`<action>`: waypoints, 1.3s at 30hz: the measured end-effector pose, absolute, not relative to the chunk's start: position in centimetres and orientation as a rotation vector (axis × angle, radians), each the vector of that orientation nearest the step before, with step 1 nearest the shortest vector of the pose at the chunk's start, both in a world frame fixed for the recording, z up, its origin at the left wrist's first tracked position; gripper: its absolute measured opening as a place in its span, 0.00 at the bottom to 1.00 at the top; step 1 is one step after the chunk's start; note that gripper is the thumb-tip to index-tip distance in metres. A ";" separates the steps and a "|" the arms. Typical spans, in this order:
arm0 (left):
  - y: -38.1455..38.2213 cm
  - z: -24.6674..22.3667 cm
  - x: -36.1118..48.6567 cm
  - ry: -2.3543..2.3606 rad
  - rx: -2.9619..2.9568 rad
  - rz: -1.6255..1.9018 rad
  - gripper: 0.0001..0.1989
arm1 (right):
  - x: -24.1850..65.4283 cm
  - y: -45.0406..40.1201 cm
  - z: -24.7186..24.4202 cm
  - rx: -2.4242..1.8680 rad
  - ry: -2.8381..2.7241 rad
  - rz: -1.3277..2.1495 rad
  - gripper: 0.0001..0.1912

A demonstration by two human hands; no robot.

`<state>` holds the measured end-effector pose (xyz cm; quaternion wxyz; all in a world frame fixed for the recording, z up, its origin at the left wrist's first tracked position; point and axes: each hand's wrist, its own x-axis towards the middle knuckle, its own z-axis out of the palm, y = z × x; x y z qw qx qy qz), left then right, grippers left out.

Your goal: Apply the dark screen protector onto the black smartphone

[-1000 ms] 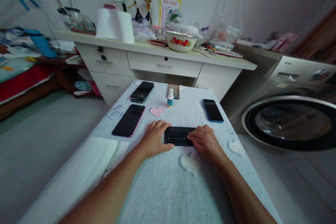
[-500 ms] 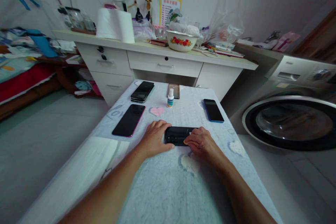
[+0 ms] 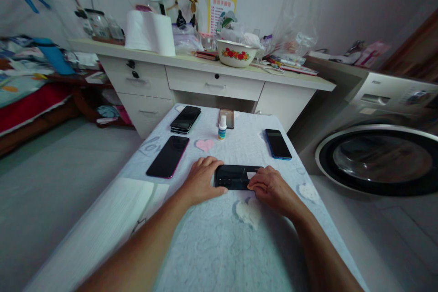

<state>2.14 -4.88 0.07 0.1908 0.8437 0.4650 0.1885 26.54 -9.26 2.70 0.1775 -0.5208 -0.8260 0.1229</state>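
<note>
A dark phone [image 3: 234, 177] lies sideways on the cloth-covered table, its camera end to the left and a small pale label near its right part. My left hand [image 3: 202, 181] grips its left end between thumb and fingers. Over the right part of the phone, my right hand [image 3: 270, 188] is closed, pinching a small orange-tan piece, too small to make out, against the surface. Beyond the phone stands a small white spray bottle [image 3: 222, 128] with a blue label. A phone with a pink edge [image 3: 168, 157] lies to the left, and a blue-edged phone [image 3: 278, 144] to the right.
Stacked phones [image 3: 185, 118] lie at the table's far left, and a phone case [image 3: 226, 118] lies behind the bottle. A white desk [image 3: 215, 83] with a flowered bowl [image 3: 237, 53] stands beyond. A washing machine [image 3: 386, 114] is at the right.
My right hand has slid a little to the right along the phone, uncovering more of the pale label. My left hand and the phone have stayed in place.
</note>
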 end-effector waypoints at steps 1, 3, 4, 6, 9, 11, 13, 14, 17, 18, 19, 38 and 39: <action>-4.9 0.1 2.1 1.304 2.369 0.529 0.31 | 26.6 -9.3 2.8 -1.476 -2.332 0.353 0.14; -4.9 0.1 2.1 1.302 2.366 0.526 0.31 | 26.7 -9.3 2.8 -1.486 -2.319 0.365 0.14; -4.9 0.1 2.1 1.304 2.367 0.526 0.31 | 26.7 -9.3 2.8 -1.495 -2.313 0.370 0.13; -4.8 0.1 2.1 1.310 2.369 0.523 0.31 | 26.7 -9.2 2.6 -1.517 -2.300 0.370 0.13; -4.8 0.0 2.2 1.313 2.370 0.522 0.31 | 26.6 -9.0 2.2 -1.545 -2.277 0.337 0.11; -4.8 0.0 2.2 1.310 2.368 0.522 0.31 | 26.5 -8.8 1.9 -1.554 -2.265 0.303 0.10; -4.9 0.0 2.2 1.304 2.369 0.524 0.31 | 26.5 -8.7 1.6 -1.565 -2.254 0.268 0.10; -4.9 0.0 2.2 1.303 2.370 0.526 0.31 | 26.5 -8.6 1.5 -1.573 -2.248 0.250 0.10; -4.8 0.0 2.2 1.303 2.378 0.533 0.31 | 26.5 -8.4 1.2 -1.599 -2.225 0.205 0.09; -4.8 0.0 2.2 1.304 2.380 0.532 0.31 | 26.5 -8.3 1.1 -1.606 -2.220 0.191 0.09; -4.8 0.0 2.2 1.305 2.381 0.531 0.31 | 26.5 -8.3 1.0 -1.616 -2.216 0.176 0.09; -4.8 -0.1 2.1 1.297 2.372 0.529 0.32 | 26.4 -7.7 1.1 -1.759 -2.137 0.115 0.10; -4.8 -0.2 2.1 1.297 2.372 0.530 0.32 | 26.4 -7.7 1.0 -1.757 -2.136 0.110 0.10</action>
